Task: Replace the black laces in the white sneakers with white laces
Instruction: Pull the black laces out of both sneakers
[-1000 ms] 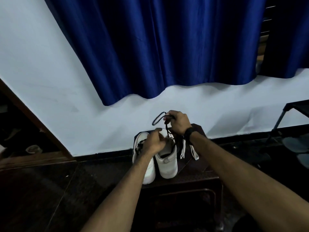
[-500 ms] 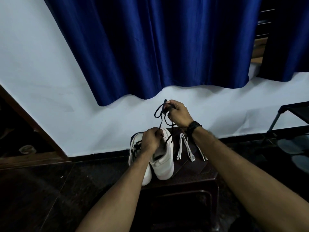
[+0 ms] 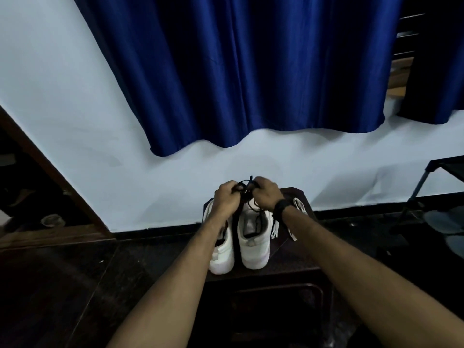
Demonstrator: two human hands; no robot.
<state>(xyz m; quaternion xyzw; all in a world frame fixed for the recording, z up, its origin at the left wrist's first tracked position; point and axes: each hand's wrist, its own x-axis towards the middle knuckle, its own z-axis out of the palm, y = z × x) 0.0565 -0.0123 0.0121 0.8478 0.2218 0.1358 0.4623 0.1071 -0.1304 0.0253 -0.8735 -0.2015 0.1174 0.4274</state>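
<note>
Black lace bunched, partly hidden between both hands.

- Dim room, cool bluish cast over the wall.
- Curtain shows soft sheen on its folds, deep shade between them.
- Floor and the lower corners go nearly black, detail lost.
- Hands are slightly motion-blurred, so the lace there is smeared.
- Wide-angle bend: wall base and door frame slant and curve at the edges.
</note>
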